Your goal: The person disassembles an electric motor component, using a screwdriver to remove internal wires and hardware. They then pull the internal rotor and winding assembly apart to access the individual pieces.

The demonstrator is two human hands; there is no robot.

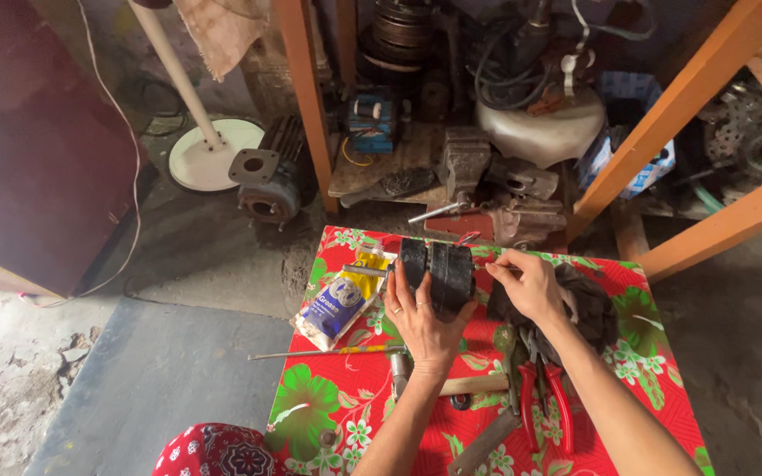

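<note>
Red floral cloth covers the small table (654, 388) that fills the lower middle of the frame, and everything close to the viewer lies on it: red-handled pliers (547, 397) at lower right, a wooden-handled hammer (451, 385) crossing under the forearms, and a thin rod with a yellow grip (328, 353) poking off the left edge. Just above these, near the frame's centre, the left hand (421, 322) cups a dark, round motor body (438, 273) from below and from its left, palm against the casing and fingers spread wide around it. The motor lies on its side with its long axis running left to right; a short shaft (365, 271) sticks out toward the left. It looks black and greasy, made of two ribbed halves butted together. The right hand (526, 282) sits just right of the motor, fingertips pinched together at its right end beside a red wire (466, 238); what they grip, if anything, I cannot tell. Under that hand is a dark rag (597, 308). A blue and white pouch (339, 304) lies left of the motor. Farther back, in the upper frame, orange wooden posts (306, 97) frame piled old motors and metal parts (496, 185), and a white fan stand (209, 154) rests on the floor at upper left.
</note>
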